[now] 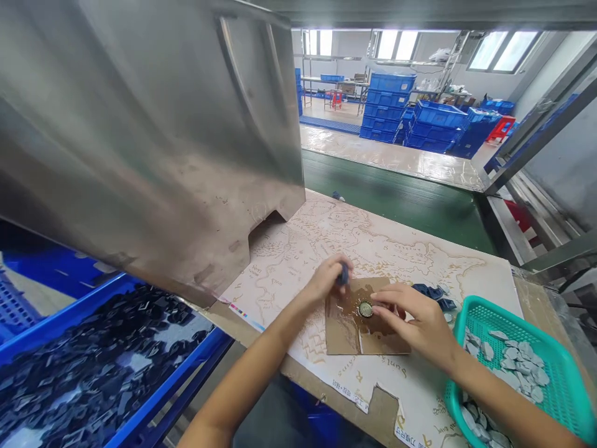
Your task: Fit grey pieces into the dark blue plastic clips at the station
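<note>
My left hand [332, 277] is closed on a small dark blue piece [344, 274], above the left edge of a brown cardboard sheet [340, 333]. Slight blur hides the piece's exact shape. My right hand [413, 314] pinches the edge of a small round disc [365, 309] between thumb and fingertips. The disc has a pale greenish face and a dark rim, and is at a wet, glossy patch on the cardboard. Several dark blue pieces [431, 292] lie just beyond my right hand.
A green basket [550, 336] of pale flat pieces stands under my right forearm. On the left, a blue tray [109, 298] holds many dark pieces. A metal panel [186, 155] rises at left. Behind the map-printed sheet [298, 249] runs a green conveyor belt [396, 193].
</note>
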A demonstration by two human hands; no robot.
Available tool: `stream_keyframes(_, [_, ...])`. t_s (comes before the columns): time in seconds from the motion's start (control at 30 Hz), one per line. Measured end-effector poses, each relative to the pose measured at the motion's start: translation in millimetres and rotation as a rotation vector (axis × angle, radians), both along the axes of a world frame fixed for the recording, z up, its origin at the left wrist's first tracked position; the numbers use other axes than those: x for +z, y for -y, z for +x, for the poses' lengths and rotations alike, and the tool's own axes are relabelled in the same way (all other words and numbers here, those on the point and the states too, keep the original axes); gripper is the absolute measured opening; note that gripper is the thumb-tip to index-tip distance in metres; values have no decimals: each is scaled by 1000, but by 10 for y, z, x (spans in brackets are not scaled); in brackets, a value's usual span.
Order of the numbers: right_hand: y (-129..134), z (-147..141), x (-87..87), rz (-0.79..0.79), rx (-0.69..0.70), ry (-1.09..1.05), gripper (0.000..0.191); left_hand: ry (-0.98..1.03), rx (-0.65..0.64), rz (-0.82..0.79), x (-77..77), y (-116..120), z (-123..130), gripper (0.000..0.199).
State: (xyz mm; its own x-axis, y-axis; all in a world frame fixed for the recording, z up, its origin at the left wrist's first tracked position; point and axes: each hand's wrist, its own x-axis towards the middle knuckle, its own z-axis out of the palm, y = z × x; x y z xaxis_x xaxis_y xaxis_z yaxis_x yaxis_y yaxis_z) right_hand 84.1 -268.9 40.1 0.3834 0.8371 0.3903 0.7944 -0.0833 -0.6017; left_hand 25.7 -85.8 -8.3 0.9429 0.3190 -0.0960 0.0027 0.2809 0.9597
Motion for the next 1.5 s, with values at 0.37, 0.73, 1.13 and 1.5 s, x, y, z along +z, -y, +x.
stream_keyframes(0.37, [-8,25,-108,31,-70,46,20,110,-320,171,20,314,-76,37])
stream_keyframes(0.73, [-6,62,-86,-247,55,44,35,107,-464,403,57,154,-76,19])
stream_keyframes(1.13, [-51,158,-141,-256,-150,-350,13,-33,-471,125,-27,155,-57,20])
stream_keyframes(1.5, [-68,71,-294,-479,54,466,15,145,61,104,-14,-124,-20,32])
